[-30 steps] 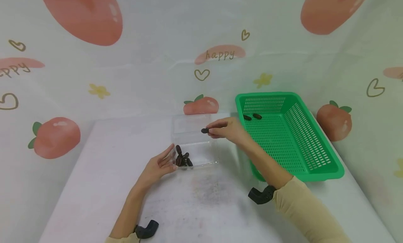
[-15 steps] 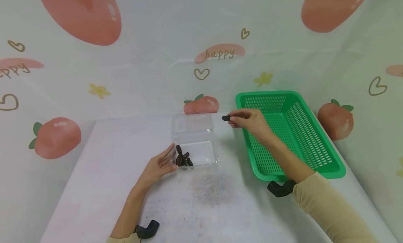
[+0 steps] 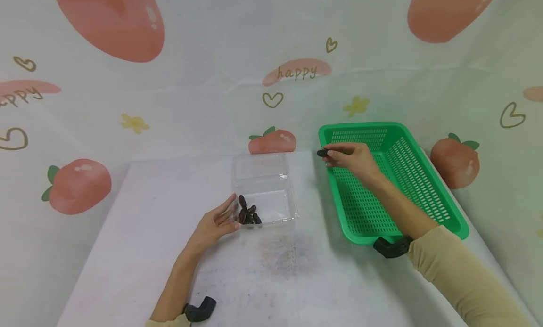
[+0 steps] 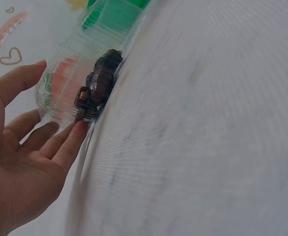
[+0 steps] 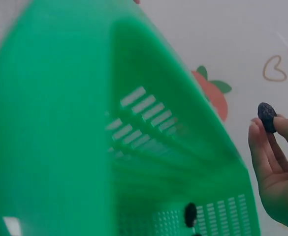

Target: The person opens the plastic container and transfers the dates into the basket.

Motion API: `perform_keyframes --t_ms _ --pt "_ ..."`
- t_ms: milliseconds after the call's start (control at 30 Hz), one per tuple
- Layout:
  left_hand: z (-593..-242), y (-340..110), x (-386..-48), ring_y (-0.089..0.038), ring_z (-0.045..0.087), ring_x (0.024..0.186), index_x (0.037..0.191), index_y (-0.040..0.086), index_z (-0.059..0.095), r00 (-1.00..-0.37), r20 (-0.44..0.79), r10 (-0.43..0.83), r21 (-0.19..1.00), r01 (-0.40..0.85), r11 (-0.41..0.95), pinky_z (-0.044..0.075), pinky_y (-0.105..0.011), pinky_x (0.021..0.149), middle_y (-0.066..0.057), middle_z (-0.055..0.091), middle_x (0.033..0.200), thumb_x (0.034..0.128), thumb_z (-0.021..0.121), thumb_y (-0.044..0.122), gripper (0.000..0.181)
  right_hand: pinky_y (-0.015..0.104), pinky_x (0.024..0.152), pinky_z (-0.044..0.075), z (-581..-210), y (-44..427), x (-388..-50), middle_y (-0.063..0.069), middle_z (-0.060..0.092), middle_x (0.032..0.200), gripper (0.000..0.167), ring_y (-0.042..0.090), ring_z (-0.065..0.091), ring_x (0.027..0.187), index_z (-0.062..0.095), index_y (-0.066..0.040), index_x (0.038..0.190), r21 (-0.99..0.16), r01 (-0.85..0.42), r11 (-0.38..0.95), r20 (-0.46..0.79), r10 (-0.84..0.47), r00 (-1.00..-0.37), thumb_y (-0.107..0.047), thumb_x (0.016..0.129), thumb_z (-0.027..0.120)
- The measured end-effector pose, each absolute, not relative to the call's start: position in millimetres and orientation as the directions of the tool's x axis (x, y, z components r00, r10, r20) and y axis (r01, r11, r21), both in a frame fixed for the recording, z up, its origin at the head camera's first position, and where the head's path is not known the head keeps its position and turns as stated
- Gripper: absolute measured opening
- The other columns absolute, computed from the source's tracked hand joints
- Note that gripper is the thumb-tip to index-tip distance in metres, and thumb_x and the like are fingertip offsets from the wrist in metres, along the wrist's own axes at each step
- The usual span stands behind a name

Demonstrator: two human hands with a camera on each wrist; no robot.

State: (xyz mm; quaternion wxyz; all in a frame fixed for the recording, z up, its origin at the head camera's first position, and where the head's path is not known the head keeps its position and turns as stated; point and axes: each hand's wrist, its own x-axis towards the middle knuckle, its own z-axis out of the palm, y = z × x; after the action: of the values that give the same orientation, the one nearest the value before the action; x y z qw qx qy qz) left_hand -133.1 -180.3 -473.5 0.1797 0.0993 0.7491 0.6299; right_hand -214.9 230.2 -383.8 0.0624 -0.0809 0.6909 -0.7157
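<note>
My right hand (image 3: 355, 160) pinches one dark, wrinkled date (image 3: 322, 153) between thumb and fingertips, over the left rim of the green basket (image 3: 345, 222). In the right wrist view that date (image 5: 267, 117) stands clear of the basket's rim, and another dark date (image 5: 190, 215) shows inside. The basket's back left corner is partly hidden behind the hand in the head view. My left hand (image 3: 213, 227) touches the left end of a clear plastic clamshell box (image 3: 273, 207) with fingers extended. Several dark dates (image 4: 104, 78) lie bunched at that end of the box.
The box's clear lid (image 3: 260, 167) lies folded back toward the wall. A white table (image 3: 169, 200) with grey smudges bears both containers. Behind it hangs a printed cloth (image 3: 203, 82). Black wrist mounts (image 3: 201, 310) sit at each forearm.
The right hand has carried the date rightward and slightly back, from above the clear box to the basket's left rim. The left hand stays at the box.
</note>
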Motion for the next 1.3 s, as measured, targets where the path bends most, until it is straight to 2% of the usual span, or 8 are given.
perform_keyframes --t_ms 167,433,767,833,967,1067,1200,1300 --pt "-474.4 -181.1 -133.3 -0.03 0.032 0.144 0.157 0.018 0.031 -0.918 -0.147 0.369 0.978 -0.08 0.191 0.038 -0.029 0.109 -0.008 0.029 0.16 0.0875 0.078 0.019 0.084 0.037 0.091 0.056 -380.9 243.4 -223.4 0.011 0.073 0.108 0.033 0.026 0.071 0.099 0.062 0.013 0.124 -0.998 -0.04 -0.046 0.05 -0.229 -0.972 -0.004 0.096 0.064" --pt "-476.3 -181.2 -133.4 -0.031 0.032 0.144 0.157 0.016 0.03 -0.916 -0.134 0.378 0.979 -0.063 0.193 0.039 -0.028 0.108 -0.008 0.028 0.161 0.0881 0.077 0.016 0.084 0.033 0.091 0.056 -385.4 265.1 -234.4 0.009 0.073 0.108 0.033 0.017 0.071 0.099 0.062 0.014 0.124 -1.0 -0.006 -0.016 0.009 -0.185 -0.983 -0.005 0.096 0.065" --pt "-477.5 -180.7 -133.7 -0.031 0.032 0.144 0.157 0.014 0.03 -0.919 -0.119 0.376 0.981 -0.051 0.185 0.038 -0.031 0.109 -0.006 0.028 0.161 0.0882 0.077 0.015 0.083 0.022 0.092 0.053 -398.9 291.4 -243.2 -0.002 0.068 0.113 0.047 0.006 0.067 0.1 0.053 0.014 0.134 -0.988 0.029 0.152 -0.053 -0.155 -0.986 -0.011 0.097 0.066" --pt "-477.8 -180.5 -133.8 -0.032 0.033 0.144 0.157 0.015 0.031 -0.918 -0.121 0.376 0.982 -0.055 0.183 0.038 -0.031 0.109 -0.006 0.028 0.161 0.0883 0.076 0.014 0.083 0.026 0.096 0.052 -401.5 296.1 -243.5 0.001 0.068 0.116 0.048 0.007 0.064 0.105 0.053 0.013 0.134 -0.972 0.041 0.229 -0.074 -0.141 -0.987 -0.015 0.097 0.066" --pt "-478.0 -180.1 -133.5 -0.033 0.034 0.143 0.157 0.018 0.031 -0.918 -0.139 0.371 0.979 -0.072 0.189 0.041 -0.03 0.107 -0.005 0.028 0.161 0.088 0.077 0.013 0.083 0.043 0.108 0.043 -406.3 302.6 -243.8 0.014 0.059 0.136 0.05 0.023 0.052 0.127 0.056 0.006 0.136 -0.914 0.083 0.398 -0.14 -0.117 -0.983 -0.024 0.098 0.066" --pt "-477.2 -180.0 -133.3 -0.033 0.035 0.142 0.157 0.02 0.032 -0.919 -0.154 0.363 0.978 -0.09 0.187 0.043 -0.03 0.106 -0.005 0.027 0.161 0.087 0.078 0.014 0.084 0.053 0.113 0.036 -410.5 304.6 -245.6 0.025 0.047 0.146 0.05 0.037 0.04 0.137 0.054 0.007 0.138 -0.904 0.113 0.412 -0.184 -0.135 -0.974 -0.022 0.098 0.065" --pt "-475.9 -180.0 -133.1 -0.033 0.035 0.142 0.157 0.02 0.031 -0.919 -0.156 0.361 0.978 -0.092 0.187 0.042 -0.03 0.106 -0.005 0.027 0.161 0.0865 0.079 0.015 0.085 0.053 0.112 0.036 -417.2 304.9 -249.2 0.027 0.045 0.146 0.048 0.037 0.042 0.134 0.054 0.008 0.137 -0.902 0.104 0.419 -0.187 -0.16 -0.969 -0.019 0.099 0.064" --pt "-475.5 -180.5 -132.8 -0.033 0.034 0.143 0.157 0.018 0.031 -0.917 -0.141 0.372 0.98 -0.075 0.187 0.041 -0.031 0.108 -0.004 0.028 0.161 0.0873 0.078 0.015 0.085 0.052 0.109 0.04 -423.2 303.7 -251.2 0.026 0.051 0.141 0.046 0.025 0.054 0.121 0.056 0.009 0.134 -0.897 0.09 0.433 -0.175 -0.161 -0.971 -0.018 0.098 0.065"
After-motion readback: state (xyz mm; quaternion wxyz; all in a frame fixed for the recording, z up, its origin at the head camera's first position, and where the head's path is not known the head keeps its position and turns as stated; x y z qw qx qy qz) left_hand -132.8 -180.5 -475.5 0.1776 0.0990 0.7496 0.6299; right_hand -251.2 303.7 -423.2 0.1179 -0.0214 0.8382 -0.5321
